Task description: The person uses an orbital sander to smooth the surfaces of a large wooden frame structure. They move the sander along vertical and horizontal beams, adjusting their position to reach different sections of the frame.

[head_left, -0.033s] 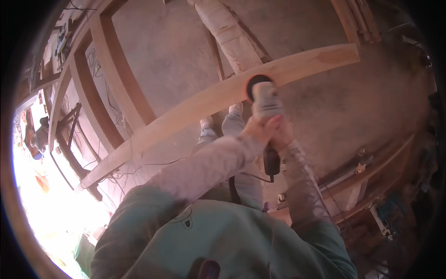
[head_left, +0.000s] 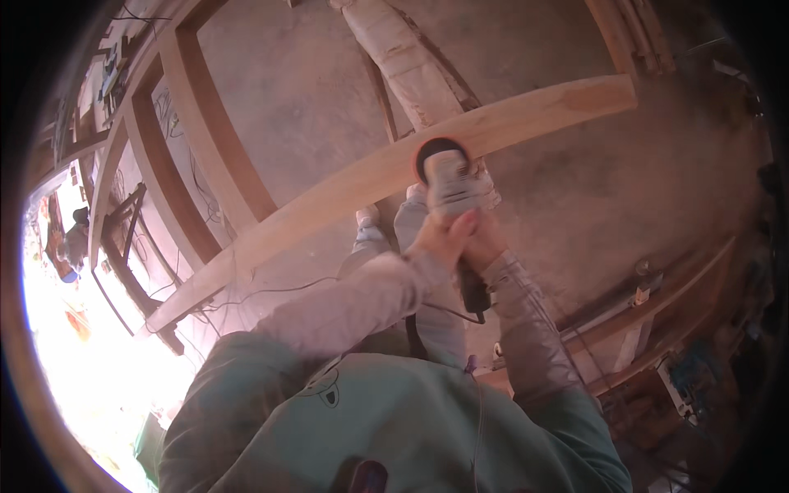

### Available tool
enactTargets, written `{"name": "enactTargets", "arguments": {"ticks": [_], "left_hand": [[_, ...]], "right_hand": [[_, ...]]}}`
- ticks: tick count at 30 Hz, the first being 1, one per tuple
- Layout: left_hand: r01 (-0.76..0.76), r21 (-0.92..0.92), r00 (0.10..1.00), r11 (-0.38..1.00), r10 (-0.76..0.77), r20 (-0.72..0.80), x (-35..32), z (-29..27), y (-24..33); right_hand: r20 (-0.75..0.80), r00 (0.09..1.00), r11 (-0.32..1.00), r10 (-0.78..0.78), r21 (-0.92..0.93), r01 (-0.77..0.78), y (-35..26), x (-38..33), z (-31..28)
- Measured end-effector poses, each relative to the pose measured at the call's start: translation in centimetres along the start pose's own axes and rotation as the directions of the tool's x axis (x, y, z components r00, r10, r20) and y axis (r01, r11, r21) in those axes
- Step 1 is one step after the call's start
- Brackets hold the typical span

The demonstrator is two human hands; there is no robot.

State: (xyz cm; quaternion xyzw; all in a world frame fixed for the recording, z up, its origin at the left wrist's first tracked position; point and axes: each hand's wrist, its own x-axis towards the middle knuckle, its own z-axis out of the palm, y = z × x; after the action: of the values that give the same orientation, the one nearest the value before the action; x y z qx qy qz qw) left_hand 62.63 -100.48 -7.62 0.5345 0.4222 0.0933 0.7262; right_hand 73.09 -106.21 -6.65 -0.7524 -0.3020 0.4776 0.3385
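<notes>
A long pale wooden beam (head_left: 329,193) runs diagonally from lower left to upper right. A handheld power sander (head_left: 448,177), grey-bodied with a round black pad edged in orange, rests on the beam's near edge. My left hand (head_left: 442,237) and my right hand (head_left: 486,245) are both wrapped around the sander's rear grip, side by side. The tool's black tail and cord (head_left: 473,297) hang below my hands. My legs and shoes show under the beam.
A large wooden frame (head_left: 205,140) lies on the concrete floor at left, with loose cables (head_left: 246,294) near it. A pale wrapped post (head_left: 403,57) slants at the top. Planks and a bench (head_left: 657,300) with tools stand at right. Glare fills the lower left.
</notes>
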Motion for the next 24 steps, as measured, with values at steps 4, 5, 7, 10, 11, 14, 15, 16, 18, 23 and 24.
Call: {"name": "enactTargets", "arguments": {"ticks": [4,5,7,10,11,14,15,16,18,23,24], "left_hand": [[0.095,0.018,0.988,0.995,-0.092,-0.127,-1.3,-0.7,0.7],[0.177,0.029,0.982,0.984,-0.175,-0.066,-0.5,-0.5,1.7],[0.079,-0.017,0.997,0.997,-0.079,0.010,2.8,1.5,0.8],[0.120,0.187,0.973,0.975,-0.153,0.171,6.2,3.7,3.7],[0.167,0.250,0.974,0.954,-0.199,0.109,6.1,3.3,4.2],[0.267,0.158,0.963,0.951,-0.268,-0.019,5.7,2.3,2.6],[0.262,-0.055,0.964,0.964,-0.263,-0.025,4.5,0.9,0.3],[0.105,-0.116,0.989,0.988,-0.116,-0.090,2.5,-0.6,-2.1],[0.155,-0.212,0.958,0.965,-0.199,-0.206,-1.8,-4.6,-2.8],[0.133,-0.211,0.929,0.968,-0.196,-0.313,-6.7,-9.5,-5.4],[0.108,-0.102,0.923,0.989,-0.137,-0.361,-6.9,-9.5,-6.5]], "right_hand": [[-0.048,0.997,0.996,0.065,0.059,-0.062,1.0,-0.2,2.8],[-0.032,0.994,0.994,0.109,0.028,-0.108,0.9,0.2,1.5],[0.036,0.983,0.984,0.178,-0.040,-0.176,-0.5,1.4,-2.7],[-0.141,0.982,0.984,0.127,0.141,-0.107,1.5,2.3,-5.0],[-0.122,0.979,0.977,0.161,0.163,-0.140,1.4,2.7,-5.2],[-0.019,0.982,0.973,0.190,0.140,-0.186,0.1,3.1,-3.4],[0.016,0.981,0.973,0.194,0.124,-0.194,-0.9,3.0,-2.0],[0.070,0.988,0.989,0.140,0.047,-0.143,-0.9,2.9,0.1],[0.234,0.971,0.984,0.043,-0.176,-0.001,-3.1,2.5,3.6],[0.297,0.913,0.950,0.281,-0.220,-0.221,-5.3,1.0,8.6],[0.217,0.945,0.959,0.244,-0.202,-0.201,-3.7,0.9,8.9]]}}
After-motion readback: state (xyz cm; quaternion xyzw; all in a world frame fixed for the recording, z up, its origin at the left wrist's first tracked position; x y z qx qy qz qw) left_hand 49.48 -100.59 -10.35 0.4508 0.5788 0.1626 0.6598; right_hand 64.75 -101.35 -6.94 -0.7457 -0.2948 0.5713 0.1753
